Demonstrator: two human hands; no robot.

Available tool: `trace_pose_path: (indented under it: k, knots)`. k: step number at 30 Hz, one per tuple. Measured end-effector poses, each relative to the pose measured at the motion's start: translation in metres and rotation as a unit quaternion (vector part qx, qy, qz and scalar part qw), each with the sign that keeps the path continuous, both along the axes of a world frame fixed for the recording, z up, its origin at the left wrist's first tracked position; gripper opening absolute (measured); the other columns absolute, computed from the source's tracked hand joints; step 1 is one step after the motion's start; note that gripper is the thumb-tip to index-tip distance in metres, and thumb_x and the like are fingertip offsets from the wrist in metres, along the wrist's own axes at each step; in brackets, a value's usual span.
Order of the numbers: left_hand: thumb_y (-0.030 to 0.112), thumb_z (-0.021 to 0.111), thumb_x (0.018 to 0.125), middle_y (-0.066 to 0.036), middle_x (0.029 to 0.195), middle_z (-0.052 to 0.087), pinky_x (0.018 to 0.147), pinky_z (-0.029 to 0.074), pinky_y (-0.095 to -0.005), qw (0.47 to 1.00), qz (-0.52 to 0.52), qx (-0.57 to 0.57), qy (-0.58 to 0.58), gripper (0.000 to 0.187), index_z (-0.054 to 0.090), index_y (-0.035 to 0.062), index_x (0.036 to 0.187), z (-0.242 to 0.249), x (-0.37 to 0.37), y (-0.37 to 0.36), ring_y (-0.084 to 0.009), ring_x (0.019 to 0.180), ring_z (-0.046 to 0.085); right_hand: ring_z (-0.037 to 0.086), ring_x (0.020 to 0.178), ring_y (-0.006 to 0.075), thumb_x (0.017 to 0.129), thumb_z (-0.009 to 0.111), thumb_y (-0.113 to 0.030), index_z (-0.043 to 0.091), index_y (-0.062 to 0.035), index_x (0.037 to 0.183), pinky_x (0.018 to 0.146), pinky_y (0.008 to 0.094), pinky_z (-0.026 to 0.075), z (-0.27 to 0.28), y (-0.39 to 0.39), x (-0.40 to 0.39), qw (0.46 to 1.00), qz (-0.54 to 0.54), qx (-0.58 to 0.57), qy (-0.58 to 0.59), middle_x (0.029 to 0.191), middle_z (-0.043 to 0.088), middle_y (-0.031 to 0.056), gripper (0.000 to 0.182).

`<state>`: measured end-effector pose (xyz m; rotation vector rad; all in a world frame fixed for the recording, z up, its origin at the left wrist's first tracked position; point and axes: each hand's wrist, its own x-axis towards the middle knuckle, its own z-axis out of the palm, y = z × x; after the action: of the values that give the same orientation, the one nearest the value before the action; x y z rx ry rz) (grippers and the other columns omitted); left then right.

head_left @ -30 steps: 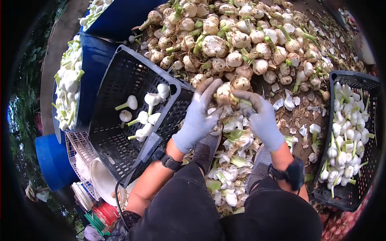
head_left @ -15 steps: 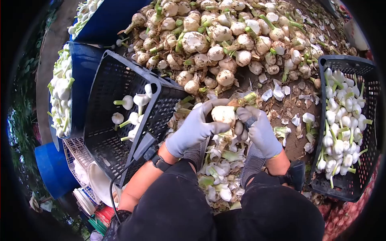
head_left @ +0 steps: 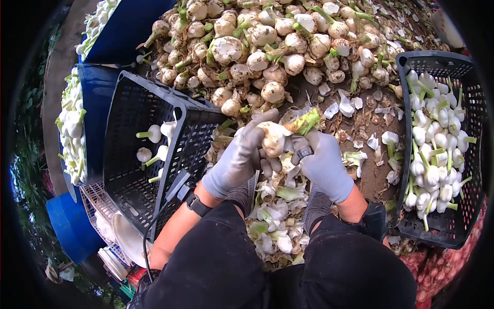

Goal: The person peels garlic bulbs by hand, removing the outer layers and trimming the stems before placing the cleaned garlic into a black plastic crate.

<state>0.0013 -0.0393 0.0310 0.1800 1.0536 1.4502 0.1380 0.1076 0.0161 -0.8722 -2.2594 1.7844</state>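
Note:
A garlic bulb [head_left: 274,139] with brown outer skin and a green cut stem is held up between my gloved hands, its stem pointing right. My left hand [head_left: 237,154] wraps around the bulb's left side, fingers behind and below it. On the other side, my right hand [head_left: 323,160] is closed at the bulb's neck, with a dark ring-like piece [head_left: 304,153] on one finger. Peeled skins and leaves [head_left: 278,216] lie in a heap between my feet, below the hands.
A large pile of unpeeled garlic [head_left: 257,62] spreads ahead. To the left, a tilted black crate [head_left: 139,103] contains several clean bulbs, beside blue drums [head_left: 100,98] heaped with garlic. At right stands another black crate [head_left: 437,59] of clean white bulbs. Red mesh sacks [head_left: 442,273] lie behind it.
The bulb has turned in my hands and its stem now shows more to the right. My right hand has rotated, its back now facing up. The whole view has shifted slightly.

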Motion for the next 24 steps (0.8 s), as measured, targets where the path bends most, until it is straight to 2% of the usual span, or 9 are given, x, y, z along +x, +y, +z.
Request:
trace_pose_path:
  k: [1,3,6,7,9,12,13,20,24]
  knots:
    - [0.057,0.060,0.090,-0.010,0.113,0.062,0.059,0.053,-0.0229,0.996,0.013,0.031,-0.078,0.082,0.029,0.0063,0.148,-0.003,-0.001,0.000,-0.0142,0.075,0.066,0.063,0.056,0.0250,0.092,0.058,-0.014,0.064,0.0007,0.091,0.054,0.0374,0.049,-0.004,-0.001,0.000,0.969,0.015,0.236,0.076,0.066,0.064,0.0102,0.016]
    - [0.074,0.047,0.087,-0.008,0.108,0.063,0.053,0.050,-0.0225,0.997,-0.011,0.003,-0.071,0.090,0.028,0.0118,0.149,-0.006,-0.001,0.004,-0.0145,0.066,0.065,0.067,0.070,0.0321,0.088,0.064,-0.015,0.066,-0.0026,0.098,0.064,0.0386,0.052,-0.008,0.001,0.001,0.966,0.052,0.253,0.007,0.076,0.066,0.0132,0.016]
    - [0.065,0.056,0.089,-0.008,0.111,0.062,0.056,0.052,-0.0254,0.999,0.004,-0.007,-0.043,0.085,0.028,0.0110,0.149,-0.001,0.003,0.002,-0.0144,0.068,0.066,0.064,0.086,0.0151,0.089,0.063,-0.010,0.063,0.0040,0.109,0.076,0.0303,0.051,0.003,0.007,-0.005,0.978,0.007,-0.206,0.043,0.097,0.068,0.0101,0.024]
    - [0.052,0.064,0.089,-0.010,0.116,0.060,0.065,0.054,-0.0261,0.981,-0.136,-0.132,0.051,0.083,0.028,0.0054,0.148,-0.002,-0.006,0.005,-0.0171,0.076,0.067,0.064,0.086,0.0151,0.089,0.063,-0.010,0.063,0.0040,0.109,0.076,0.0303,0.051,0.001,0.007,-0.004,0.978,0.005,-0.206,0.041,0.097,0.068,0.0101,0.024]
    - [0.039,0.067,0.089,-0.010,0.114,0.061,0.066,0.053,-0.0231,0.894,-0.056,-0.005,0.444,0.079,0.029,0.0002,0.147,-0.027,0.006,-0.001,-0.0154,0.077,0.066,0.060,0.088,0.0094,0.090,0.060,-0.005,0.062,0.0071,0.109,0.075,0.0265,0.050,-0.005,0.004,-0.005,0.956,-0.025,-0.290,0.046,0.097,0.068,0.0073,0.022]
    - [0.036,0.065,0.090,-0.011,0.115,0.061,0.076,0.052,-0.0237,0.840,-0.067,-0.078,0.533,0.074,0.033,-0.0010,0.145,-0.035,-0.003,-0.017,-0.0145,0.089,0.064,0.061,0.085,0.0096,0.090,0.057,-0.001,0.062,0.0063,0.110,0.074,0.0248,0.050,-0.003,0.005,-0.007,0.959,-0.018,-0.283,0.027,0.095,0.068,0.0069,0.022]
    - [0.037,0.062,0.090,-0.012,0.116,0.061,0.090,0.048,-0.0268,0.977,0.038,-0.059,0.200,0.068,0.039,-0.0016,0.142,-0.013,-0.005,-0.017,-0.0142,0.100,0.059,0.061,0.083,0.0095,0.089,0.056,0.001,0.063,0.0057,0.110,0.073,0.0250,0.050,0.000,0.003,-0.008,0.956,-0.036,-0.283,0.060,0.094,0.068,0.0067,0.022]
    - [0.011,0.076,0.079,-0.010,0.114,0.062,0.088,0.050,-0.0253,0.980,0.062,-0.083,0.172,0.065,0.047,-0.0021,0.135,0.007,-0.002,0.006,-0.0123,0.103,0.059,0.070,0.091,0.0287,0.086,0.064,-0.007,0.063,0.0007,0.112,0.079,0.0354,0.053,0.001,0.000,-0.005,0.988,0.079,-0.127,0.035,0.096,0.070,0.0187,0.027]
    - [0.024,0.089,0.070,-0.009,0.115,0.062,0.089,0.053,-0.0284,0.992,0.078,-0.056,0.078,0.087,0.042,0.0010,0.140,0.015,-0.009,-0.005,-0.0185,0.106,0.062,0.065,0.083,0.0161,0.088,0.051,0.005,0.062,-0.0006,0.113,0.075,0.0272,0.052,-0.017,0.018,-0.002,0.985,0.012,0.155,-0.074,0.095,0.068,0.0082,0.028]
